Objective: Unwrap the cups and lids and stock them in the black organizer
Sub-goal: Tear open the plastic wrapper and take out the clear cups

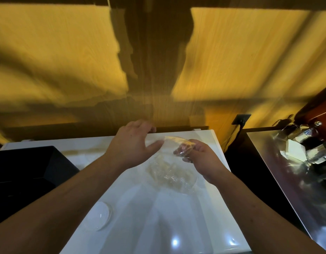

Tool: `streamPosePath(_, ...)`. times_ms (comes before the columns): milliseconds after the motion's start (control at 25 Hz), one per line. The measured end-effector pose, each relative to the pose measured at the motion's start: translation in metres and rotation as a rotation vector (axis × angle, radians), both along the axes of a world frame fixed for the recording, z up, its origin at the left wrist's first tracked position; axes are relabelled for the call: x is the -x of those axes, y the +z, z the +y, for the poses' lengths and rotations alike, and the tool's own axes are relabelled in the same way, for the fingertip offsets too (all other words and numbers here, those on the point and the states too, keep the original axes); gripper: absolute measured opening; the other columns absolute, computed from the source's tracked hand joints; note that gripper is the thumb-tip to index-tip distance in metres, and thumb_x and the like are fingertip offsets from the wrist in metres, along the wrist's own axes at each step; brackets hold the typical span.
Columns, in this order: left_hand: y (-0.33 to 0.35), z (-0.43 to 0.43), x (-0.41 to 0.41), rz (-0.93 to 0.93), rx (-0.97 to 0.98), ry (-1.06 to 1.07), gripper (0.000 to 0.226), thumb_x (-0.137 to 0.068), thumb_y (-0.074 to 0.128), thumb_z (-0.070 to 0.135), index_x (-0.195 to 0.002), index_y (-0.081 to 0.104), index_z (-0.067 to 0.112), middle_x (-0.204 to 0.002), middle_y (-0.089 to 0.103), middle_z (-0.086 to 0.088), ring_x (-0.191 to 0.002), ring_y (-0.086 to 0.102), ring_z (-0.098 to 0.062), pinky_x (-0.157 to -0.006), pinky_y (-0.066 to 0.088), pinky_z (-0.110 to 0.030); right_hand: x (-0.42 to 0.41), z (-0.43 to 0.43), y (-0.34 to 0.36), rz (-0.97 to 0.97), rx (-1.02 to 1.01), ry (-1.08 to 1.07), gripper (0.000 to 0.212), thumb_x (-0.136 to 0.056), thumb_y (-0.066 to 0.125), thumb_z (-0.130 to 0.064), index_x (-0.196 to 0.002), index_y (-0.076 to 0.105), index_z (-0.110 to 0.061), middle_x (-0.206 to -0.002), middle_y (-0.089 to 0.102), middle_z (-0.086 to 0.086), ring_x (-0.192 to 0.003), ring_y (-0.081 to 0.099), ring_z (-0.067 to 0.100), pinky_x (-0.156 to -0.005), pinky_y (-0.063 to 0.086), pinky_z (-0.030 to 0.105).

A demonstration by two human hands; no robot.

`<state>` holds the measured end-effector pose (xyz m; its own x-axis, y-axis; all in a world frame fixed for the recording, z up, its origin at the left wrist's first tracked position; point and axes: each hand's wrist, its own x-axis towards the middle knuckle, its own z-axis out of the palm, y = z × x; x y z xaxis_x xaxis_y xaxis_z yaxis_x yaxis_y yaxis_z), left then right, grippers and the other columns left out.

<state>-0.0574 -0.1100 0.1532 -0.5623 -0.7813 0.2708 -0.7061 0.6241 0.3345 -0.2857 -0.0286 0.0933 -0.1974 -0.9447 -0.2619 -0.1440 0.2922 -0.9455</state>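
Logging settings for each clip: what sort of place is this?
Probably a coffee or drinks station: a white counter with clear wrap, a black organizer and steel pots beside it, against a wood-panel wall.

We see two bare forearms without sleeves. Our left hand (134, 143) and right hand (200, 158) carry no glove, no ring and no watch on the wrists.

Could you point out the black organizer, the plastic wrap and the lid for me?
black organizer (30, 167): head view, on its dark inner wall.
plastic wrap (169, 173): head view, on its crumpled middle.
lid (101, 216): head view, on its flat top.
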Motion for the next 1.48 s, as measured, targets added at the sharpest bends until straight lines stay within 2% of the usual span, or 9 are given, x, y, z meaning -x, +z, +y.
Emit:
streamPosePath(120, -0.023, 0.002, -0.014, -0.113, -0.075, 0.069, 0.074, -0.079, 0.068, 0.073, -0.136, 0.055, 0.027, -0.138, 0.059, 0.004, -0.127, 0.055, -0.022, -0.100, 0.049, -0.044, 0.003, -0.001, 0.008, -0.039, 0.036, 0.010, 0.005, -0.086, 0.078, -0.027, -0.090, 0.082, -0.026, -0.095, 0.081, 0.005, -0.097, 0.075, 0.029, -0.090, 0.062, 0.039)
streamPosePath(160, -0.029, 0.003, -0.018, -0.130, -0.068, 0.074, 0.076, -0.079, 0.071, 0.070, -0.138, 0.054, 0.027, -0.140, 0.058, 0.003, -0.127, 0.055, -0.023, -0.101, 0.048, -0.044, 0.005, -0.002, 0.010, -0.059, 0.035, 0.000, 0.013, -0.093, 0.075, -0.019, -0.087, 0.083, -0.027, -0.093, 0.081, 0.005, -0.094, 0.077, 0.029, -0.087, 0.063, 0.038)
streamPosePath(320, -0.039, 0.004, -0.019, -0.004, 0.032, 0.033, 0.043, -0.095, 0.064, 0.051, -0.124, 0.068, 0.019, -0.124, 0.070, -0.002, -0.111, 0.065, -0.026, -0.091, 0.053, -0.044, 0.019, -0.003, 0.011, -0.151, -0.027, 0.021, 0.023, -0.102, 0.064, -0.005, -0.093, 0.082, -0.016, -0.093, 0.083, 0.007, -0.088, 0.081, 0.027, -0.079, 0.066, 0.035)
streamPosePath(480, -0.025, -0.001, -0.011, -0.051, 0.056, -0.053, 0.031, -0.105, 0.051, 0.037, -0.105, 0.077, 0.021, -0.100, 0.077, 0.003, -0.089, 0.069, -0.021, -0.076, 0.055, -0.037, 0.029, 0.001, 0.004, -0.073, -0.070, 0.025, 0.012, -0.101, 0.067, -0.018, -0.099, 0.079, -0.017, -0.093, 0.082, 0.011, -0.086, 0.080, 0.030, -0.081, 0.065, 0.041)
streamPosePath(640, -0.018, -0.005, -0.007, -0.239, -0.095, -0.108, 0.041, -0.109, 0.038, 0.044, -0.077, 0.058, 0.029, -0.077, 0.064, 0.006, -0.075, 0.060, -0.020, -0.064, 0.045, -0.036, 0.033, 0.005, -0.004, 0.039, -0.103, 0.041, 0.009, -0.101, 0.067, -0.023, -0.106, 0.074, -0.022, -0.088, 0.083, 0.005, -0.081, 0.080, 0.025, -0.083, 0.062, 0.042)
streamPosePath(800, -0.011, -0.004, -0.006, -0.350, -0.159, -0.112, 0.043, -0.110, 0.034, 0.044, -0.098, 0.071, 0.024, -0.096, 0.072, 0.004, -0.089, 0.065, -0.021, -0.079, 0.054, -0.040, 0.033, 0.012, -0.006, 0.092, -0.082, 0.048, 0.012, -0.104, 0.061, -0.021, -0.107, 0.072, -0.024, -0.085, 0.082, 0.003, -0.081, 0.079, 0.023, -0.087, 0.062, 0.042)
streamPosePath(960, 0.003, 0.000, -0.001, -0.369, 0.163, -0.227, 0.039, -0.109, 0.038, 0.036, -0.122, 0.074, 0.026, -0.122, 0.074, 0.006, -0.099, 0.070, -0.019, -0.084, 0.057, -0.039, 0.030, 0.018, -0.007, 0.267, -0.056, 0.076, 0.016, -0.103, 0.063, -0.032, -0.096, 0.075, -0.024, -0.077, 0.080, -0.003, -0.072, 0.076, 0.013, -0.076, 0.060, 0.030)
streamPosePath(1120, 0.019, 0.001, 0.002, -0.296, 0.037, -0.223, 0.041, -0.109, 0.040, 0.039, -0.134, 0.069, 0.025, -0.137, 0.068, 0.007, -0.117, 0.065, -0.015, -0.095, 0.054, -0.036, 0.034, 0.018, -0.008, 0.307, -0.050, 0.069, 0.018, -0.103, 0.062, -0.027, -0.090, 0.075, -0.027, -0.074, 0.078, -0.006, -0.068, 0.073, 0.009, -0.070, 0.053, 0.025)
streamPosePath(1480, 0.037, 0.001, 0.002, -0.313, -0.138, -0.080, 0.036, -0.110, 0.042, 0.038, -0.111, 0.075, 0.024, -0.097, 0.073, 0.006, -0.086, 0.063, -0.013, -0.073, 0.049, -0.033, 0.035, 0.013, -0.019, 0.460, -0.011, 0.065, 0.025, -0.097, 0.061, -0.044, -0.078, 0.070, -0.031, -0.073, 0.070, -0.023, -0.072, 0.065, -0.002, -0.067, 0.047, 0.028)
